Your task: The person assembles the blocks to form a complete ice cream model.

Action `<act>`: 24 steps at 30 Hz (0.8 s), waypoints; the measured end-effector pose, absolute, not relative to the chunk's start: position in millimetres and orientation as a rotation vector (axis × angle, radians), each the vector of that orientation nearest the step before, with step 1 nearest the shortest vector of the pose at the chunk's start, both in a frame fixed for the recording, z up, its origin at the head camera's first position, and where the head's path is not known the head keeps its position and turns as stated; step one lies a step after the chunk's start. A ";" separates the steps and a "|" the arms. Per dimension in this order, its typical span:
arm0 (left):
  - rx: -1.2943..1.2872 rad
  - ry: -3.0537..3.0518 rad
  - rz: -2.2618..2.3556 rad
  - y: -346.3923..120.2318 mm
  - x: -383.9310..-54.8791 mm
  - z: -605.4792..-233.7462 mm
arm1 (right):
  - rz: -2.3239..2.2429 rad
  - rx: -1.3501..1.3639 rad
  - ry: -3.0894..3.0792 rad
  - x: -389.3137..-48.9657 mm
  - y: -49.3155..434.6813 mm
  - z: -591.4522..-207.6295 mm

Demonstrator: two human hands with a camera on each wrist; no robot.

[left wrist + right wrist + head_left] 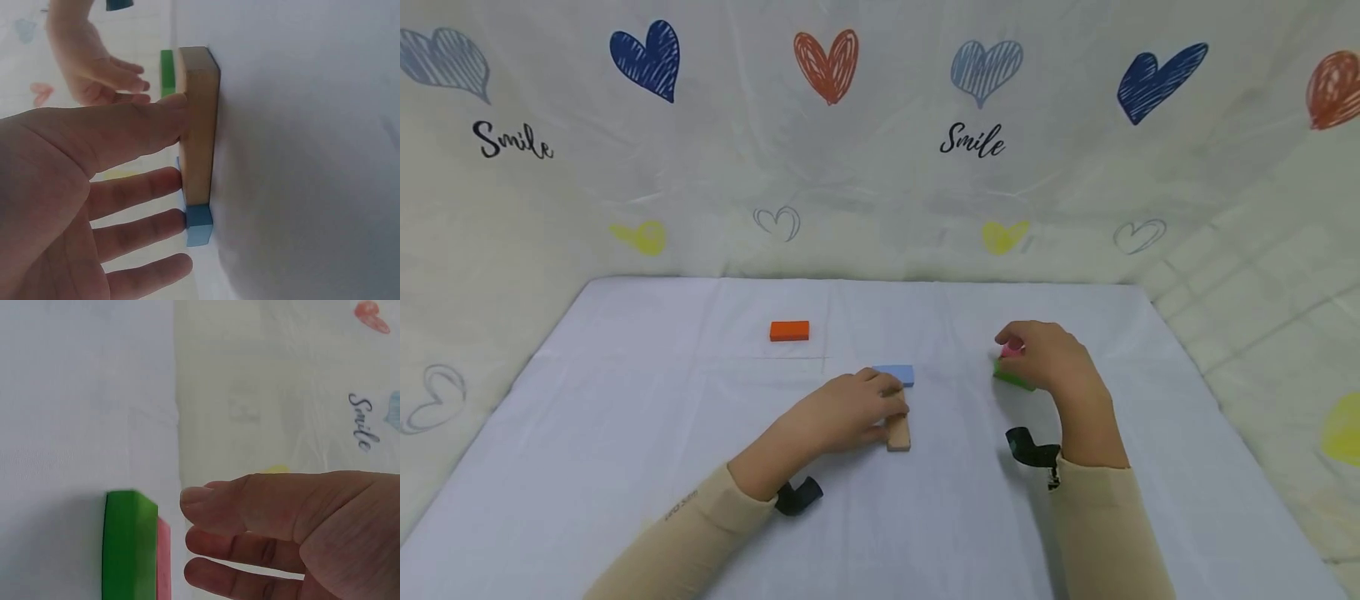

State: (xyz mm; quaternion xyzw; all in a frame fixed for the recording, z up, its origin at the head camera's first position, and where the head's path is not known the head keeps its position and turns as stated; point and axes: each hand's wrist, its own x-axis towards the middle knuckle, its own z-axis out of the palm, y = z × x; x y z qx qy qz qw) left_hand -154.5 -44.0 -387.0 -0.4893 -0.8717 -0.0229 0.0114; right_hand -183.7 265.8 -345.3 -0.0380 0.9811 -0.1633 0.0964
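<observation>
White-clothed table (625, 467), mid-area: my left hand (850, 412) presses straight fingers on the plain wooden block (898, 434); right hand (1048, 358) hovers relaxed beside the green block (1011, 379). Next, grip needed.

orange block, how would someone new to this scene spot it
Start at the white table below the heart-printed backdrop. The orange block lies flat toward the far edge, left of centre. It sits alone, beyond the left hand; the other blocks are at the hands.
</observation>
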 end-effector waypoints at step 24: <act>-1.468 -2.738 -0.143 -43.5 -154.4 -390.6 | -0.474 -0.017 2.791 -192.6 286.2 -362.2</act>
